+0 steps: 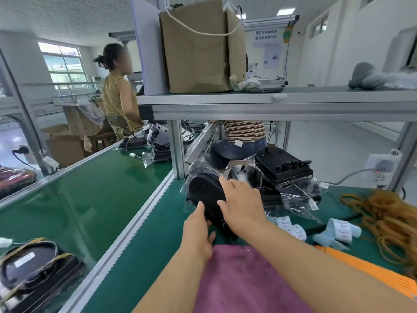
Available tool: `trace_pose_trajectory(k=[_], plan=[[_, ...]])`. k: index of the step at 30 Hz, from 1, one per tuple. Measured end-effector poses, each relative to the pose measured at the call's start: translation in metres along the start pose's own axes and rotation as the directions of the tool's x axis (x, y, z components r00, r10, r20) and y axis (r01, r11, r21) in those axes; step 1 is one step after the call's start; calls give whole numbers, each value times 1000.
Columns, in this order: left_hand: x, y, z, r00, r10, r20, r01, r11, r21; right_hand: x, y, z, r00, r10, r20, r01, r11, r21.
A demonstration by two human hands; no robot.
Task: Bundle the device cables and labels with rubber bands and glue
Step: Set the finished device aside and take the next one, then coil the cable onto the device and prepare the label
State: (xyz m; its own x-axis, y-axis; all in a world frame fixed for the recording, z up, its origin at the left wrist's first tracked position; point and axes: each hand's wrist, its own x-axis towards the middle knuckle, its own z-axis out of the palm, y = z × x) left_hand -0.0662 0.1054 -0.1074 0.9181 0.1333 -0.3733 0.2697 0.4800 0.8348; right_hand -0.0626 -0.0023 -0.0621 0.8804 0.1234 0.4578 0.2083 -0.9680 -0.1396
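A black round-bottomed device point(206, 195) in a clear plastic bag stands tilted on its edge on the green bench mat point(158, 240). My left hand point(197, 231) grips its lower edge, thumb on the black base. My right hand point(242, 199) lies over its right side, fingers spread on the plastic. White label rolls point(291, 225) and blue-backed label strips point(340, 230) lie to the right. A heap of tan rubber bands point(388, 220) sits at the far right.
More bagged black devices point(284, 168) are stacked behind. A pink cloth point(246, 283) and an orange object point(370, 269) lie near me. An aluminium post point(177, 147) holds a shelf with a cardboard box point(198, 48). A banded device point(33, 269) lies on the conveyor point(90, 188); people work beyond.
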Motion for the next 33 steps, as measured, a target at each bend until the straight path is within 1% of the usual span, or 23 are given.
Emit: trace_pose_trajectory(k=[2,4,6,8,9,10,14,17,18,19,20,21,22,23,24,25,26,27,29,31,33], plan=[[-10,1,-5,992,124,7,-124,987,102,-7,0,-16,997,49,-58,-40,989,145],[-25,2,-9,981,192,30,-195,970,145,-17,-2,-34,988,142,-56,-112,925,363],[-41,4,-9,962,223,154,-237,969,74,-30,-3,-50,977,212,-5,-176,822,542],[-59,5,-8,944,208,256,-201,978,-51,-47,-4,-61,967,246,69,-228,709,668],[-67,5,-8,943,193,272,-176,981,-85,-57,-4,-65,962,255,96,-248,673,697],[-75,5,-9,945,177,276,-160,984,-83,-67,-3,-68,958,265,114,-265,651,711],[-99,-11,-15,958,156,240,-170,985,36,-108,2,-73,943,293,155,-305,581,754],[-110,-25,-21,968,148,203,-169,981,94,-135,7,-73,927,313,206,-342,482,807],[-113,-29,-23,974,135,180,-157,981,110,-143,9,-73,915,355,191,-351,467,812],[-114,-33,-25,981,114,159,-133,985,114,-150,13,-70,893,423,154,-364,479,798],[-118,-35,-27,986,82,144,-100,988,116,-157,18,-66,856,502,123,-391,474,789],[-120,-38,-30,989,59,135,-75,990,120,-163,23,-63,804,579,133,-437,424,793],[-122,-41,-32,991,40,129,-57,990,129,-168,27,-62,753,629,191,-485,336,807],[-122,-43,-34,991,35,126,-53,988,145,-171,29,-59,716,629,303,-534,213,819],[-124,-45,-35,992,33,119,-52,985,162,-174,32,-55,684,594,423,-570,75,818],[-124,-47,-36,993,41,114,-62,981,184,-176,35,-48,660,547,515,-597,-35,802],[-124,-47,-37,993,50,109,-72,975,210,-178,37,-44,655,513,554,-601,-90,794],[-123,-48,-39,992,60,110,-85,968,237,-180,41,-41,687,495,532,-591,-46,805],[-123,-48,-42,989,64,137,-108,931,349,-179,45,-39,729,497,471,-583,90,808],[-123,-51,-47,983,70,169,-150,837,526,-180,47,-43,757,499,421,-571,192,798],[-123,-56,-48,980,75,185,-182,717,673,-185,44,-46,800,471,370,-549,328,768]])
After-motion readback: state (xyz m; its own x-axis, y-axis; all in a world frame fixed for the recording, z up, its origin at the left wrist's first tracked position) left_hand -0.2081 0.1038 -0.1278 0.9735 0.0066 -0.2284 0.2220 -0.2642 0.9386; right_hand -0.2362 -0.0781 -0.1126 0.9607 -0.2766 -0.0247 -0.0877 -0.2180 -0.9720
